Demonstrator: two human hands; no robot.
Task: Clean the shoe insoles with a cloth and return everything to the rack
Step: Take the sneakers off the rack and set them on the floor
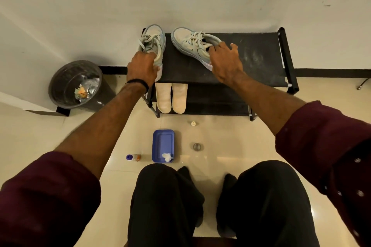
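Hands gripping one pale sneaker each over the black rack's (261,54) top shelf: left hand (143,66) curling round the left sneaker (155,40) at the left edge, right hand (224,59) holding the right sneaker (192,43) beside bare shelf. Two insoles (171,97) are lying below, partly hidden.

The rack (261,54) has matt black cloth shelves, scuffed with pale dusty marks, the two shoes (192,44) look like pale canvas with cloth laces, the insoles (163,96) matt and slightly rough, the tray (163,142) smooth blue plastic, the floor (230,138) glossy cream tile, the bin (66,78) shiny dark plastic.
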